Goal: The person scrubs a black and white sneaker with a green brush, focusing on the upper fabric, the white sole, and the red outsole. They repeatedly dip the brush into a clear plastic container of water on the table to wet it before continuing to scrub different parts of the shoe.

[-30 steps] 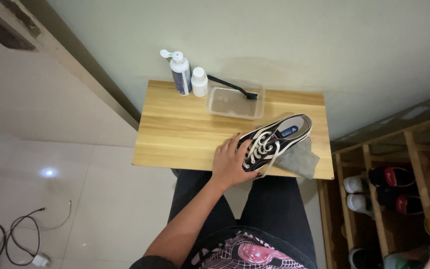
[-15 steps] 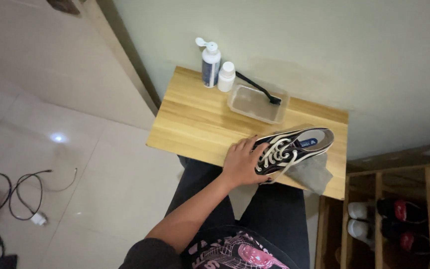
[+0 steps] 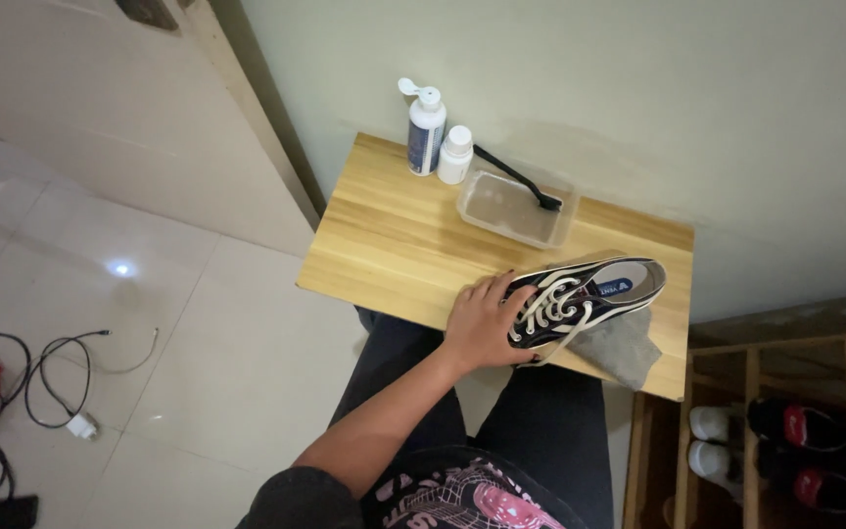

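Since a moment ago the left hand (image 3: 482, 323) has kept its place on the toe of the shoe (image 3: 585, 299); what has shifted is the view, which has swung left so that more of the floor (image 3: 178, 323) shows and less of the rack (image 3: 766, 431). That hand lies over the front of the dark sneaker with its fingers curled around the toe and the white laces, gripping it. The right hand is nowhere to be seen. The shoe sits at the near right corner of the tabletop (image 3: 394, 245), tipped a little onto its side so the blue insole faces up, and its heel rests on a grey cloth (image 3: 624, 348) that hangs slightly over the near edge. Farther back, near the wall, stands a clear plastic tray (image 3: 511, 208) with a black brush (image 3: 521, 181) leaning over its far rim. Just left of the tray are two bottles touching each other: a taller white pump bottle (image 3: 426, 122) with a dark label and a short white bottle (image 3: 455, 155). The person sits at the near edge, dark trousers under the wooden top. To the right a low wooden rack holds pairs of shoes, white ones and black ones with red. On the pale tiled floor to the far left lie black cables (image 3: 12, 382) and a white plug (image 3: 80, 424), beside something red.
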